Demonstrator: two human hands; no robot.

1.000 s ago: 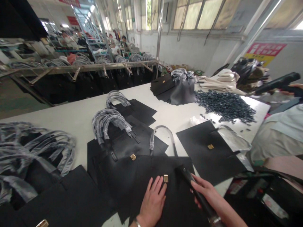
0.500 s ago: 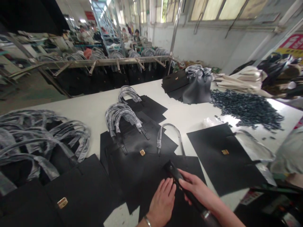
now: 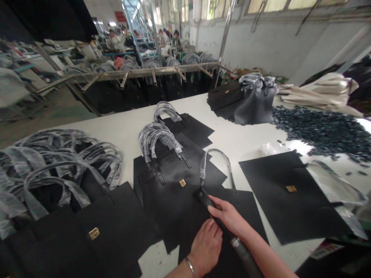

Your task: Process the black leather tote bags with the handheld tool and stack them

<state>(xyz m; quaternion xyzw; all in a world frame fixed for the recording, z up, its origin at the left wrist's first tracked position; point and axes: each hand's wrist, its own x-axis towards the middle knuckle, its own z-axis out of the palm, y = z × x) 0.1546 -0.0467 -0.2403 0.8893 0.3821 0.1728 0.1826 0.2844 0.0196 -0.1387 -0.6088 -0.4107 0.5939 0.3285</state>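
Note:
My right hand [image 3: 224,214] is closed around a long black piece [image 3: 206,199] with a rounded, flat end and a silver band lower down; its exact kind is unclear. That piece lies slantwise over a black bag panel [image 3: 171,216]. Beside it, my left hand [image 3: 205,243] rests on the panel with its fingers bent and held together. Whatever is under those fingertips is hidden. Just beyond my right hand stands a plastic-wrapped bag handle [image 3: 204,166] in an arch. A gold clasp [image 3: 182,183] shows on the panel behind.
Wrapped handles [image 3: 159,137] and black panels are piled ahead, with more handles [image 3: 58,162] at left. On the right lie a panel [image 3: 269,197] with a gold clasp and a heap of small dark pieces [image 3: 321,131]. A metal rack [image 3: 139,73] holds bags beyond the white table [image 3: 116,121].
The black piece in my right hand has slid forward and left over the panel. My left fingers, flatter before, are now more bent. The view has turned left.

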